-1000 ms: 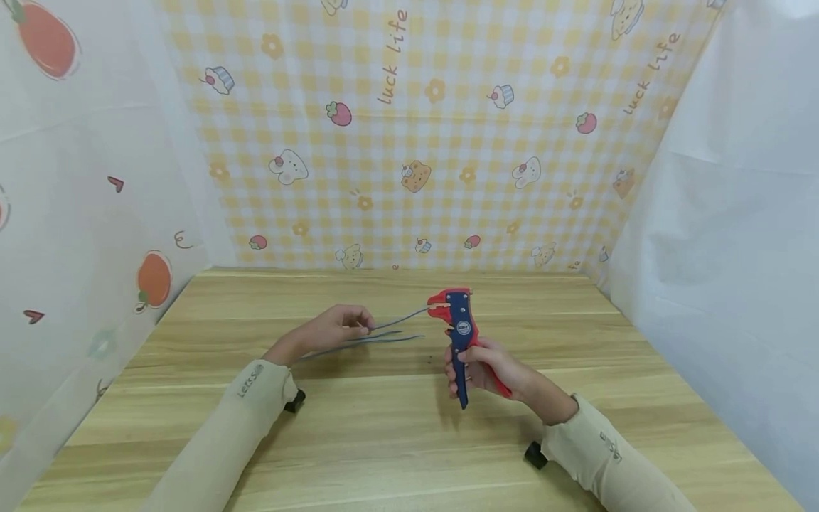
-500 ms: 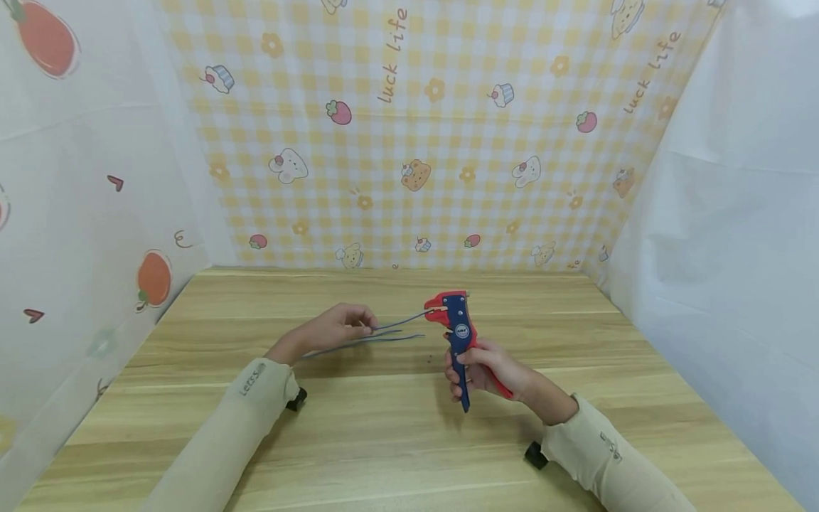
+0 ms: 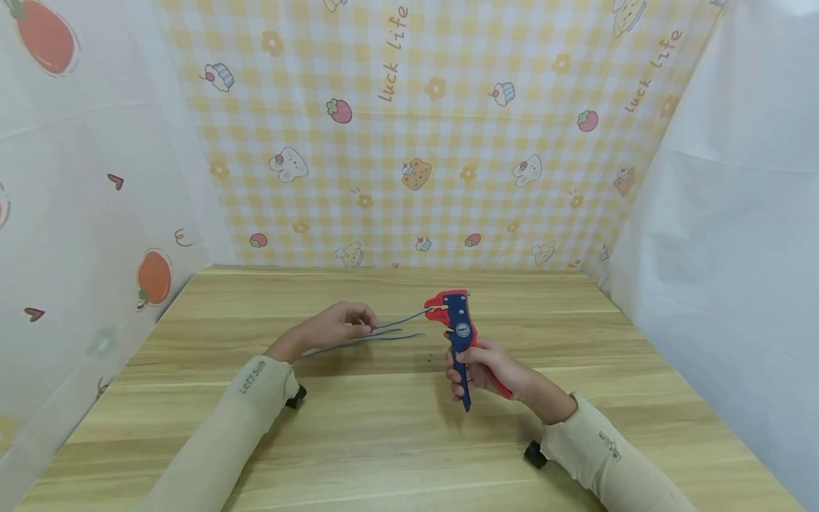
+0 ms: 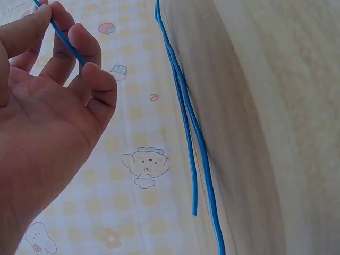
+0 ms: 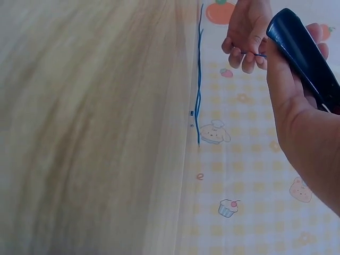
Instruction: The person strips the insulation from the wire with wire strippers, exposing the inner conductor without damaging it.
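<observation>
My left hand [image 3: 339, 325] pinches a thin blue wire [image 3: 399, 320] between thumb and fingertips; in the left wrist view the wire [image 4: 66, 40] crosses the fingers. The wire's far end reaches into the red jaws of a wire stripper with a dark blue body [image 3: 458, 313]. My right hand [image 3: 489, 366] grips the stripper's handles, one blue and one red, holding the tool upright over the table. From the right wrist, a dark handle [image 5: 303, 53] shows in the palm, while the jaws are out of view. Loose blue wires [image 4: 183, 95] lie on the table beneath my left hand.
Tiny dark bits [image 3: 430, 358] lie on the wooden table [image 3: 377, 441] between the hands. A checked cloth [image 3: 384, 142] rises behind the table's back edge, with pale sheets at the left and right sides.
Compared with a second ago, the stripper's head has shifted slightly left and tilted a little, towards my left hand. The left hand stays almost still, still pinching the wire.
</observation>
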A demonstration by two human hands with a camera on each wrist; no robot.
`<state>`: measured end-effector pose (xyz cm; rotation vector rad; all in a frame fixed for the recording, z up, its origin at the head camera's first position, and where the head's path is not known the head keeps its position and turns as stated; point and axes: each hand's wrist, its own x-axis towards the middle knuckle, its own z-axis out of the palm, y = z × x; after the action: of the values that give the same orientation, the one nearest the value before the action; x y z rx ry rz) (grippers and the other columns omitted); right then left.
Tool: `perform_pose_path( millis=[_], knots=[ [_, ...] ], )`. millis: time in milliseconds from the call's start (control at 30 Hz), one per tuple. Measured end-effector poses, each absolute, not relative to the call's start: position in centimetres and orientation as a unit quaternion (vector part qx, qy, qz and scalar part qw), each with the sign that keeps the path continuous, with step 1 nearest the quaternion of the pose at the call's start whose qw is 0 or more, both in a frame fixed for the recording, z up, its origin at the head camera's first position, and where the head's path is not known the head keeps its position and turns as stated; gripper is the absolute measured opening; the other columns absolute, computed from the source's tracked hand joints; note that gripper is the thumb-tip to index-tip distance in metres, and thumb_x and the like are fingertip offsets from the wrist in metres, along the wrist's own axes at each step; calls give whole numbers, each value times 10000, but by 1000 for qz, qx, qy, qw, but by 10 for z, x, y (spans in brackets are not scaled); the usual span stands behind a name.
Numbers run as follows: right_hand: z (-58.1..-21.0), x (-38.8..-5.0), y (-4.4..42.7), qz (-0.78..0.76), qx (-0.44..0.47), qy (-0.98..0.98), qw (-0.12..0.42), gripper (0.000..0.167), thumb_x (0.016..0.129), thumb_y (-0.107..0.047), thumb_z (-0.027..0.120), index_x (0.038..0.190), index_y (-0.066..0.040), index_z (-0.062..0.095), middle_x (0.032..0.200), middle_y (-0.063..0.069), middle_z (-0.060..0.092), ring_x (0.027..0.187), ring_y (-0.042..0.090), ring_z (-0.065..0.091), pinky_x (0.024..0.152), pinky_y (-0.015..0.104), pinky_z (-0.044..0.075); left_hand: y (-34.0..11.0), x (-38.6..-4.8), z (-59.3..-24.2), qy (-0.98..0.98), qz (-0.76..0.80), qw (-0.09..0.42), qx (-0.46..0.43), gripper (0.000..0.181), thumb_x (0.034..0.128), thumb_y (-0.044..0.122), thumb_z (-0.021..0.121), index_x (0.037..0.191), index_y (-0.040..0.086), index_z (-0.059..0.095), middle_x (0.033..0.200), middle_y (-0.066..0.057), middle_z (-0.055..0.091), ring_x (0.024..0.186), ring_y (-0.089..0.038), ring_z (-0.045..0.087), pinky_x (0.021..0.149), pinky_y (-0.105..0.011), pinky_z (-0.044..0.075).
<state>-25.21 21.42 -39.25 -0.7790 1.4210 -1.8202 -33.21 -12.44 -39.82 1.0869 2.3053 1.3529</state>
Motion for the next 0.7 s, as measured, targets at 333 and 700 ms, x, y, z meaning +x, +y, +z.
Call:
perform_pose_path(
  millis=[333, 700],
  knots=[
    [-391, -251, 215, -688, -283, 574, 342, 123, 998, -114, 407, 1013, -40, 503, 784, 12, 569, 692, 155, 641, 730, 367, 563, -124, -333, -397, 796, 457, 127, 376, 131, 1001, 45, 546, 1077, -17, 634, 1052, -128, 643, 971, -221, 574, 884, -396, 471],
    [-393, -245, 211, -706, -285, 567, 316, 91, 985, -62, 388, 962, -52, 476, 717, -8, 536, 596, 129, 548, 651, 308, 545, -121, -332, -396, 793, 468, 128, 370, 176, 1003, 54, 550, 1097, -85, 603, 1061, -193, 628, 952, -237, 566, 837, -360, 478]
  ],
)
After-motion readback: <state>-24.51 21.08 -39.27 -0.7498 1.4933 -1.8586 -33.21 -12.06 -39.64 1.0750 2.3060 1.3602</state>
